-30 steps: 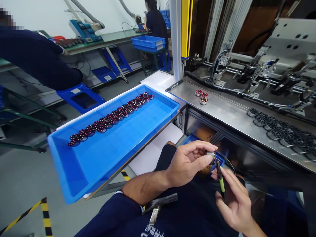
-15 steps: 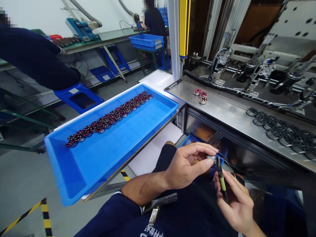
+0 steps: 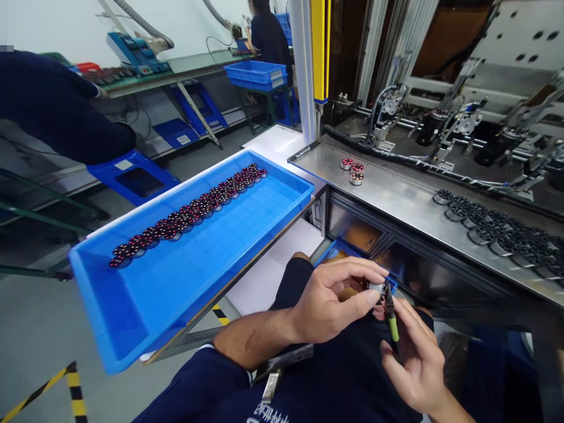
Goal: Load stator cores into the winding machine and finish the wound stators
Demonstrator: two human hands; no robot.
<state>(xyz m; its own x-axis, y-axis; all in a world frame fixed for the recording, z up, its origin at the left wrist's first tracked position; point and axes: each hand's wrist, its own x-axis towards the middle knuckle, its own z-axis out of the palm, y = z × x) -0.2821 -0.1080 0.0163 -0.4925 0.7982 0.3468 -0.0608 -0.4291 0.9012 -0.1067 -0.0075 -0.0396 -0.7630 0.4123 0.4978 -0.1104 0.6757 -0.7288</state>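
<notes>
My left hand (image 3: pixel 339 296) pinches a small round motor part (image 3: pixel 375 286) with a silver rim between thumb and fingertips, above my lap. In my right hand (image 3: pixel 416 358) is a pair of wire cutters (image 3: pixel 393 326) with green-and-black handles. Their dark jaws point up and touch or nearly touch the right side of the motor part. My fingers cover much of the part, so I cannot tell whether the jaws are closed on anything.
A blue tray (image 3: pixel 194 282) on the left holds rows of red-and-black motor parts (image 3: pixel 198 208). On the metal bench (image 3: pixel 392 197) sit three red-and-copper parts (image 3: pixel 356 175) and several black-and-silver ones (image 3: pixel 497 226). Behind it stands machinery (image 3: pixel 467 123). Two people sit at another workbench.
The thin wire that curved out beside the cutters no longer shows. My right thumb has moved away from the cutters' handles. The whole view has shifted slightly.
</notes>
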